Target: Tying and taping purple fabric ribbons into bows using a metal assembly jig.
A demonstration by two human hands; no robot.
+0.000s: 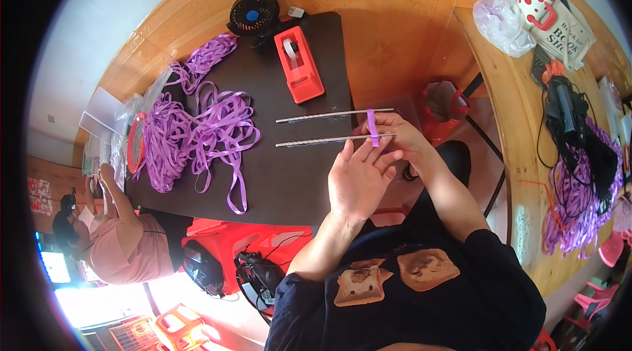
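Two thin twisted metal rods (316, 116) lie parallel, one farther from me than the other, sticking out over the dark table. A short band of purple ribbon (372, 124) spans both rods near their right ends. My right hand (407, 139) is closed at that spot, its fingers gripping the ribbon beside the rods; part of the grip is hidden. Palm up, my left hand (357, 183) is open just below the nearer rod, fingers stretched out toward the ribbon and fingertips close to it. Whether they touch it I cannot tell.
Heaps of purple ribbon (168, 147) cover the dark table's (289, 186) left. A red tape dispenser (299, 68) and a black fan (254, 15) stand at the back. At right, a wooden table (526, 200) bears more ribbon and a bag. Another person (125, 246) sits at left.
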